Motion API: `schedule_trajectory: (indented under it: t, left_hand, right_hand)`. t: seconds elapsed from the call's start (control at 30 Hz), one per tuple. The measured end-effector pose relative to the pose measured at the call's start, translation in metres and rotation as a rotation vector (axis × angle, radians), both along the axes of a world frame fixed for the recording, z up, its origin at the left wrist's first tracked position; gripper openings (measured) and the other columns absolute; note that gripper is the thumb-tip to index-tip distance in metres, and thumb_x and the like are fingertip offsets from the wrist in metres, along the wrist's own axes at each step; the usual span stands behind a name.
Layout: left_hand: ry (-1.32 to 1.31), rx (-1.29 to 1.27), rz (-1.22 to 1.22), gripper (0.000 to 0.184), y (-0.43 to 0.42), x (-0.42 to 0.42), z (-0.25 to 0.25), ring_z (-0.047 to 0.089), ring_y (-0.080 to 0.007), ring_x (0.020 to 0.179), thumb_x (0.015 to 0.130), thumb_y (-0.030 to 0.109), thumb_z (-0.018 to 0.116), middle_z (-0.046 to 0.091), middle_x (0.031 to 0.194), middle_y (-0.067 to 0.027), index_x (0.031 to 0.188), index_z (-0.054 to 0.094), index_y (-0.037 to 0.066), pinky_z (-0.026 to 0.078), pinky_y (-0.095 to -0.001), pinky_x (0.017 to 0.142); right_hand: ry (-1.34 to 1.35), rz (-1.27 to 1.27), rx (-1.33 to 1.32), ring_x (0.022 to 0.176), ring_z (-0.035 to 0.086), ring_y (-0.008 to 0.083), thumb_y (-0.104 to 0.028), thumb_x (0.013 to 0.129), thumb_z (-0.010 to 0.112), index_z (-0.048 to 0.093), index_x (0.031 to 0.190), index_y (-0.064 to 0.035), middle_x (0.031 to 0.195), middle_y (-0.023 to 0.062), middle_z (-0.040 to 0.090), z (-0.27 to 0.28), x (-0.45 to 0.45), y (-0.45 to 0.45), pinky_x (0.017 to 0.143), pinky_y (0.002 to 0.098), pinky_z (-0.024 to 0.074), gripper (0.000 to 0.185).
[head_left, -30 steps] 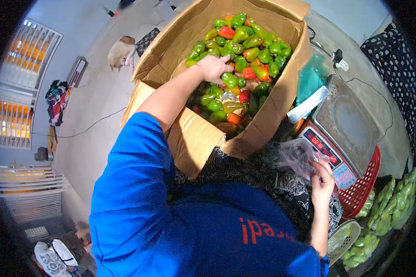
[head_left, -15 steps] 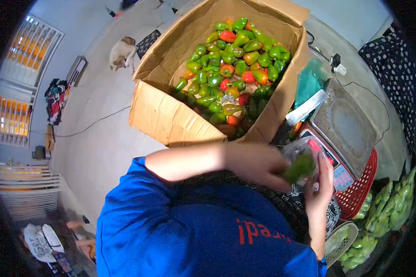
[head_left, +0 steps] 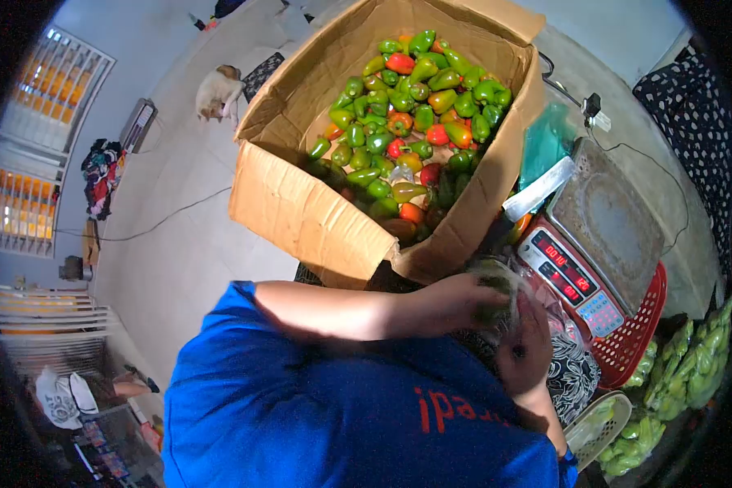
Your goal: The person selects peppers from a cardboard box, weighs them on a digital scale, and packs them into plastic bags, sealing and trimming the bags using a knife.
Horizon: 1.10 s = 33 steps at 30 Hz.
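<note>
A clear plastic bag with something green inside is between my two hands, in front of the cardboard box. My left hand reaches across from the left, its fingers closed at the green pepper in the bag; blur hides the exact grip. My right hand is closed on the bag's plastic from the other side. Many green, red and orange peppers lie loose in the open box just beyond.
A digital scale with lit red numbers stands at right, over a red basket. A wide knife lies beside it near teal plastic. Bagged green vegetables and a pale basket sit lower right. A dog lies on the floor.
Both hands have moved down and left, away from the scale, with the bag, and are now closer together. The scale's display shows fully now.
</note>
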<state>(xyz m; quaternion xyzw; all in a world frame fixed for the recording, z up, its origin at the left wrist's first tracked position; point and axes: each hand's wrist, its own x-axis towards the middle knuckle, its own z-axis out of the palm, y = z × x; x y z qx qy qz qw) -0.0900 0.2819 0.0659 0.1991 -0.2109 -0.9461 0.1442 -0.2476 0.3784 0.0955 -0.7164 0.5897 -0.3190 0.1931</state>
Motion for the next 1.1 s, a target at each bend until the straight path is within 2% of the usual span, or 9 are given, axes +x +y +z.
schedule_trajectory:
  t: [0.1, 0.2, 0.3, 0.37, 0.43, 0.5, 0.67, 0.9, 1.1]
  left_hand:
    - [-0.211, -0.324, -0.018, 0.042, 0.002, 0.017, 0.017, 0.056, -0.0187, 0.103, 0.087, 0.02, 0.058, 0.059, 0.111, -0.009, 0.123, 0.045, 0.003, 0.046, -0.0342, 0.089]
    - [-0.326, -1.258, 0.003, 0.043, -0.012, 0.037, 0.039, 0.057, -0.0183, 0.1, 0.086, 0.024, 0.06, 0.06, 0.109, -0.0135, 0.12, 0.05, 0.0, 0.046, -0.0339, 0.087]
    - [-0.497, -1.149, -0.485, 0.028, -0.074, 0.058, 0.119, 0.061, -0.0175, 0.093, 0.088, 0.02, 0.056, 0.066, 0.102, -0.0112, 0.108, 0.063, 0.002, 0.048, -0.0318, 0.085]
    - [-0.685, -1.353, 0.023, 0.028, -0.135, 0.08, 0.092, 0.062, -0.0156, 0.088, 0.087, 0.025, 0.057, 0.067, 0.095, -0.0085, 0.102, 0.066, 0.003, 0.048, -0.0295, 0.082]
    - [-1.076, -1.586, 0.108, 0.035, -0.229, 0.098, 0.065, 0.061, -0.0151, 0.084, 0.085, 0.031, 0.058, 0.067, 0.094, -0.0077, 0.103, 0.065, 0.002, 0.048, -0.0295, 0.08]
    - [-1.161, -1.028, 0.226, 0.038, -0.289, 0.123, 0.041, 0.062, -0.0153, 0.083, 0.084, 0.035, 0.057, 0.067, 0.094, -0.0082, 0.1, 0.066, 0.002, 0.049, -0.0302, 0.079]
    - [-1.809, -1.427, 0.221, 0.039, -0.374, 0.138, -0.024, 0.064, -0.0306, 0.089, 0.078, 0.034, 0.059, 0.065, 0.099, -0.0198, 0.098, 0.066, 0.002, 0.049, -0.0385, 0.083]
    - [-1.56, -2.228, 0.108, 0.045, -0.382, 0.072, -0.07, 0.047, -0.0326, 0.114, 0.081, 0.012, 0.049, 0.05, 0.123, -0.0106, 0.125, 0.046, 0.014, 0.041, -0.0495, 0.092]
    - [-1.665, -2.112, 0.143, 0.048, -0.386, 0.074, -0.068, 0.047, -0.0368, 0.111, 0.078, 0.013, 0.055, 0.049, 0.122, -0.0138, 0.125, 0.045, 0.015, 0.046, -0.0468, 0.088]
  right_hand:
    - [-0.044, -0.093, 0.014, 0.118, 0.047, 0.0375, 0.004, 0.07, 0.054, 0.05, 0.121, 0.0051, 0.124, 0.0233, 0.049, -0.004, -0.008, -0.001, 0.101, 0.041, 0.0342, 0.05]
    - [-0.046, -0.122, 0.023, 0.116, 0.05, 0.0335, 0.005, 0.072, 0.053, 0.052, 0.119, 0.0059, 0.124, 0.0216, 0.051, 0.003, -0.008, -0.001, 0.098, 0.0388, 0.0373, 0.047]
    - [-0.312, -0.3, -0.023, 0.114, 0.052, 0.0292, 0.009, 0.072, 0.051, 0.052, 0.119, 0.006, 0.124, 0.0201, 0.052, -0.004, -0.007, -0.004, 0.096, 0.0349, 0.0396, 0.046]
    - [-0.196, -0.341, 0.075, 0.118, 0.049, 0.0317, 0.013, 0.066, 0.05, 0.055, 0.114, 0.0065, 0.123, 0.0209, 0.053, 0.002, -0.011, -0.008, 0.101, 0.0367, 0.0353, 0.049]
    - [-0.143, -0.328, 0.054, 0.118, 0.049, 0.0318, 0.014, 0.063, 0.05, 0.055, 0.114, 0.0062, 0.124, 0.0201, 0.053, 0.006, -0.009, -0.011, 0.101, 0.0362, 0.035, 0.052]
    - [-0.072, -0.285, 0.048, 0.118, 0.049, 0.0324, 0.012, 0.063, 0.054, 0.055, 0.115, 0.005, 0.123, 0.0203, 0.053, 0.005, -0.012, -0.009, 0.101, 0.0366, 0.0355, 0.052]
    - [-0.115, -0.258, 0.112, 0.119, 0.048, 0.0328, 0.011, 0.066, 0.059, 0.056, 0.116, 0.0029, 0.124, 0.0204, 0.053, 0.002, -0.009, -0.007, 0.101, 0.0381, 0.0358, 0.051]
    - [-0.148, -0.12, 0.312, 0.119, 0.048, 0.0339, 0.011, 0.065, 0.057, 0.054, 0.12, 0.0007, 0.125, 0.0196, 0.052, -0.035, -0.014, -0.017, 0.099, 0.0366, 0.0389, 0.056]
    - [-0.144, -0.056, 0.349, 0.113, 0.053, 0.0335, 0.006, 0.069, 0.057, 0.055, 0.121, -0.0042, 0.122, 0.0193, 0.054, -0.04, -0.014, -0.028, 0.095, 0.0365, 0.042, 0.053]
